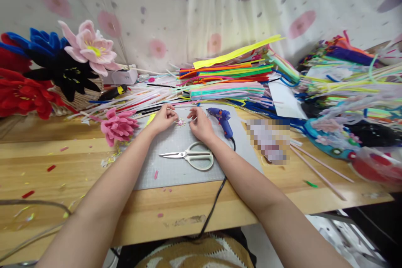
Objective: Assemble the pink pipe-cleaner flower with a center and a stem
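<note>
"What step is in hand?"
"Fine finger work, I'd judge, on one small pink-and-white piece (180,122) between two hands, right by the left hand's (168,116) fingertips."
"Is it gripped?"
"Can't tell. The left hand's fingers are curled; the right hand's (195,119) are bent, apart from the piece, their pinch unclear."
"And the next move?"
"Probably calls for a light, steady touch."
"Count the rest."
"One mat (182,178), one pair of scissors (186,155), one glue gun (221,119), one bright pink flower (117,126) at left."
</note>
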`<action>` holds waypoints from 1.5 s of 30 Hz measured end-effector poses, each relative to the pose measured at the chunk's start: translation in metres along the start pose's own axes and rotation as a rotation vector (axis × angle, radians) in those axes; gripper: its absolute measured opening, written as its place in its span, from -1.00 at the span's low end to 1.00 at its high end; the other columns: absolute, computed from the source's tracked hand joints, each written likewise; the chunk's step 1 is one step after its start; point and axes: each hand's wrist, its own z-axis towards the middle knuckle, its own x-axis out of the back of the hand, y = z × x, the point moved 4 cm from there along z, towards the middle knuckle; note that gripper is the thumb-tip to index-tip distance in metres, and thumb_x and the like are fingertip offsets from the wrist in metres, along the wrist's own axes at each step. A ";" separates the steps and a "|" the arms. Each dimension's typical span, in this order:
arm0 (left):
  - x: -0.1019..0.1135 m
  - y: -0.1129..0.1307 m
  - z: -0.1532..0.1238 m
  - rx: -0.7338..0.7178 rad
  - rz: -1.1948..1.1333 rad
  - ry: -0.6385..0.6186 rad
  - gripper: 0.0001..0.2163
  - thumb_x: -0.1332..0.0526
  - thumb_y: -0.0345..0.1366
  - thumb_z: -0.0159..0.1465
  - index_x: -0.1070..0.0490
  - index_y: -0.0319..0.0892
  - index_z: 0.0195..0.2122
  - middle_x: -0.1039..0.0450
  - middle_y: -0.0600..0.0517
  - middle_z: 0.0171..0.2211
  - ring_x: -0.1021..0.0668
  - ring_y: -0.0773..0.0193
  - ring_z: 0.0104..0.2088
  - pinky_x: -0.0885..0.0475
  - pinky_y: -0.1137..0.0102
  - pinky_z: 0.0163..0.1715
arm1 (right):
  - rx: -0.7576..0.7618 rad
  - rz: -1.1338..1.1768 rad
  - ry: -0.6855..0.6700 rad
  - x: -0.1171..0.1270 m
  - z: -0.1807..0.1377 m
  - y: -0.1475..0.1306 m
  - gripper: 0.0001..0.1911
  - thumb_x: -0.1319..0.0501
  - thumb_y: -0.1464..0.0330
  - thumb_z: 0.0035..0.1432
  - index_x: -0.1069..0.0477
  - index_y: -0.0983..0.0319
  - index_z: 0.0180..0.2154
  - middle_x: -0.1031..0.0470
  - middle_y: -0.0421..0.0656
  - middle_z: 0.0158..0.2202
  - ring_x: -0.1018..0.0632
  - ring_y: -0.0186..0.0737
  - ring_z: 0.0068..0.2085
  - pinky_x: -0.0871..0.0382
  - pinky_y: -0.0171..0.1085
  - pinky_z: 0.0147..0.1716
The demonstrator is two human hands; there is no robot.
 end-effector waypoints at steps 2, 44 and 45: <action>0.000 -0.002 0.000 -0.006 0.005 0.002 -0.66 -0.25 -0.33 -0.05 -0.12 -0.15 -0.29 -0.40 0.19 -0.56 -0.39 0.42 -0.55 -0.20 0.46 -0.47 | 0.037 -0.019 -0.005 0.000 0.001 -0.003 -0.52 0.00 0.60 -0.14 -0.15 0.17 -0.11 -0.46 -0.22 -0.21 -0.42 -0.26 -0.19 -0.33 -0.24 -0.17; 0.008 0.009 -0.007 -0.137 0.113 0.149 -0.66 -0.03 -0.57 -0.13 -0.18 -0.13 -0.29 -0.46 0.08 -0.38 -0.44 0.34 -0.37 -0.32 0.37 -0.30 | 0.163 -0.173 -0.218 -0.007 -0.005 -0.018 -0.43 -0.01 0.60 -0.11 -0.20 0.21 0.00 -0.49 -0.18 -0.16 -0.33 -0.17 -0.03 -0.23 -0.19 -0.01; 0.008 0.012 -0.008 -0.149 0.131 0.142 -0.65 -0.03 -0.57 -0.13 -0.17 -0.13 -0.29 -0.46 0.07 -0.37 -0.44 0.34 -0.36 -0.32 0.35 -0.28 | 0.166 -0.171 -0.215 -0.007 -0.006 -0.018 -0.44 -0.01 0.60 -0.11 -0.20 0.21 0.00 -0.50 -0.18 -0.16 -0.33 -0.17 -0.04 -0.24 -0.20 -0.01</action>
